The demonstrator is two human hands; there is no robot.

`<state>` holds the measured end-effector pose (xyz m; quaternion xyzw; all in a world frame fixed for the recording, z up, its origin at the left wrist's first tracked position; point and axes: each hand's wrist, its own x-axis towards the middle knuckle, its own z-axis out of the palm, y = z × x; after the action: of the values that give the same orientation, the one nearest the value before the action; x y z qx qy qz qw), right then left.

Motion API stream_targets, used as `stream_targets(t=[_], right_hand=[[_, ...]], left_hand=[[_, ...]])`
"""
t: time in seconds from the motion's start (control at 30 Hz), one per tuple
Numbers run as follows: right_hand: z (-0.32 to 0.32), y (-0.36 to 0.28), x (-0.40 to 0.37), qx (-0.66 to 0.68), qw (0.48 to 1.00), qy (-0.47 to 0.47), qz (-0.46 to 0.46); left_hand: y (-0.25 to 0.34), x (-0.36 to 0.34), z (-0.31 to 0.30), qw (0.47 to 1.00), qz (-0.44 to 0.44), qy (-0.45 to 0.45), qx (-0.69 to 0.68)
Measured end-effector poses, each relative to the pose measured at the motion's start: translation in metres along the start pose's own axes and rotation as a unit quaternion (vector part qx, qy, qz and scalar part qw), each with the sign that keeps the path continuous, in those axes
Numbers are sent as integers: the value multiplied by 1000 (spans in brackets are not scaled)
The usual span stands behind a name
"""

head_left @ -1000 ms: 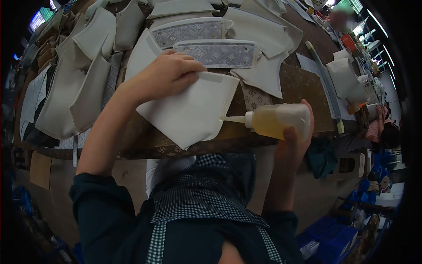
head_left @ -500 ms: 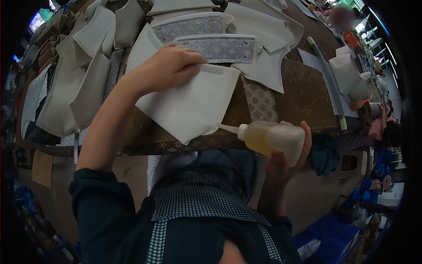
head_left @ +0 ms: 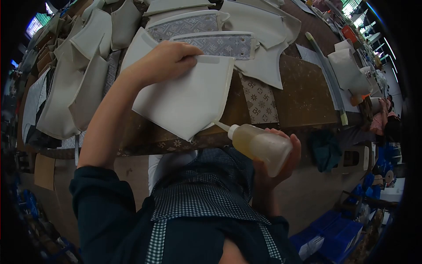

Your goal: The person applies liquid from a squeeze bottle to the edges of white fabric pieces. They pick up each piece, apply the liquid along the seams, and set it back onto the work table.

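Observation:
A white leather-like panel (head_left: 189,94) with a pointed lower corner lies over the front of the table. My left hand (head_left: 169,64) grips its upper edge, fingers curled at the top; part of the grip is hidden behind the hand. In my right hand (head_left: 281,160) is a translucent squeeze bottle (head_left: 261,145) of yellowish liquid, tilted with its thin nozzle (head_left: 221,126) pointing up and left. The nozzle tip meets the panel's right edge near the lower corner. Just beyond my left hand lie patterned grey fabric-lined pieces (head_left: 220,45).
White panels (head_left: 257,24) overlap at the back, and more curved pieces (head_left: 83,83) stack at the left. A patterned strip (head_left: 260,100) lies on the brown table (head_left: 303,94). Further right are a long ruler-like bar (head_left: 327,79) and a dark green cloth (head_left: 325,149) at the table edge.
The bottle has moved slightly left and tilts more steeply, its nozzle tip shifting up along the panel's edge. My left hand keeps its hold; the whole view has shifted a little.

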<state>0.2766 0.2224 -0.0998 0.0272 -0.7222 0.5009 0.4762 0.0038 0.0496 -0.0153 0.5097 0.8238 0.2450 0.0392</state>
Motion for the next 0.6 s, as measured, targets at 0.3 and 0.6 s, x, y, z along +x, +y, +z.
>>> stream_targets(t=[0.3, 0.6], right_hand=[[12, 0, -14, -49, 997, -36, -50], [20, 7, -37, -23, 999, -40, -5]], left_hand=[[-6, 1, 5, 998, -55, 25, -19], [-8, 5, 7, 998, -65, -1, -25]])
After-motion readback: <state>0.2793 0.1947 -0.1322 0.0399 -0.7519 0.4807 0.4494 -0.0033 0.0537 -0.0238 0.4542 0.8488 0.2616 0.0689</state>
